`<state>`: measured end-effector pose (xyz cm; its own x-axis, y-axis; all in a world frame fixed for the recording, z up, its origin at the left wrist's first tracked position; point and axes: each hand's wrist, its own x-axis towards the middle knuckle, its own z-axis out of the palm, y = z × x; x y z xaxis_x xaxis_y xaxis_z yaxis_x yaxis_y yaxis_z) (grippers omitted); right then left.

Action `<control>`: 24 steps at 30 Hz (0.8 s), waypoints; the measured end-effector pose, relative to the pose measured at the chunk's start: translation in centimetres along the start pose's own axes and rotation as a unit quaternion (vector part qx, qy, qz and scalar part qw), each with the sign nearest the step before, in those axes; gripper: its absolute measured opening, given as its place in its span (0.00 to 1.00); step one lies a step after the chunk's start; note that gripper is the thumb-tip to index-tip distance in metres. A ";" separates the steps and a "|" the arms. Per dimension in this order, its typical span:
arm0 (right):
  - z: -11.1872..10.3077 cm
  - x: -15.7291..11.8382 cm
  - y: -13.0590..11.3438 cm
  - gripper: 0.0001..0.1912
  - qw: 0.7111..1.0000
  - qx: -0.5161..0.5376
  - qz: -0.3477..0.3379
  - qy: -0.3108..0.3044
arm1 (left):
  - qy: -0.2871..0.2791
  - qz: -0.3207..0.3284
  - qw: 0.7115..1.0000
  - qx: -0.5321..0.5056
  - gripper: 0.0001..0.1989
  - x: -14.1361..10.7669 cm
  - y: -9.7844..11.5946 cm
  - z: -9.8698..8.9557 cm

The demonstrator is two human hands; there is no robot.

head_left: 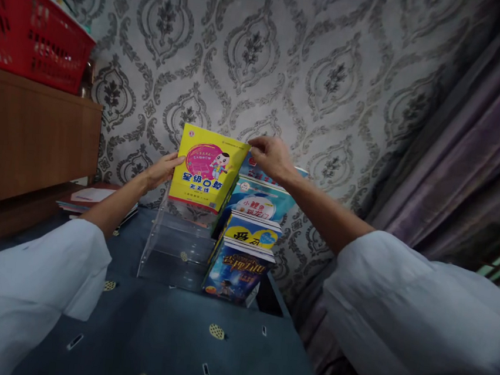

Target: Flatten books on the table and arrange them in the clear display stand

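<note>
A yellow book (204, 174) with a pink and red cover design stands upright over the upper left part of a clear tiered rack (176, 248). My left hand (164, 169) pinches its left edge, and my right hand (271, 154) has its fingers closed on the upper right corner. To the right, the rack's tiers hold a teal book (260, 197), a yellow and blue book (250, 232) and, lowest in front, a dark blue book (235, 274). Another blue book is partly hidden behind my right wrist.
A red basket (35, 31) sits on a wooden cabinet (34, 131) at the left. Papers (92, 196) lie on the dark tablecloth (173, 345) behind my left forearm. Patterned wall stands behind the rack, and a curtain (453, 142) hangs at the right.
</note>
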<state>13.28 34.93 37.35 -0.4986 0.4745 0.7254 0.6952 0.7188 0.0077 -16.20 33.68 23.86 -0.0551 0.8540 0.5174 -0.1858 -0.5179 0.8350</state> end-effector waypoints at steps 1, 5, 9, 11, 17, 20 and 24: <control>0.1 0.0 0.1 0.20 1.000 0.006 -0.005 0.001 | 0.002 0.000 1.000 0.003 0.23 0.0 0.0 0.0; 0.5 -0.4 0.3 0.18 1.000 0.015 -0.019 0.016 | 0.003 -0.002 1.000 0.013 0.25 0.1 -0.2 0.0; 0.6 -1.4 0.0 0.18 0.999 0.013 -0.033 0.041 | 0.004 -0.001 1.000 0.015 0.27 0.1 -0.2 0.2; 0.5 -2.3 -0.4 0.18 0.997 0.016 -0.050 0.049 | 0.007 0.001 1.000 0.016 0.27 0.2 -0.2 0.3; 0.3 -7.5 -3.8 0.18 0.986 0.057 -0.140 0.074 | 0.011 0.009 1.000 0.024 0.28 0.1 -0.1 0.7; 0.9 -11.5 -6.1 0.18 0.979 0.093 -0.174 0.046 | -0.001 0.009 0.999 0.041 0.29 -0.2 0.1 0.7; 3.1 -18.1 -8.3 0.19 0.966 0.169 -0.193 -0.030 | 0.010 0.030 0.995 0.091 0.25 -0.7 0.4 -2.0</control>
<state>14.91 21.96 21.98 -0.7228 0.1582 0.6727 0.2468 0.9683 0.0375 -18.16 32.96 23.47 -0.0813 0.8210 0.5651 0.0000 -0.5670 0.8237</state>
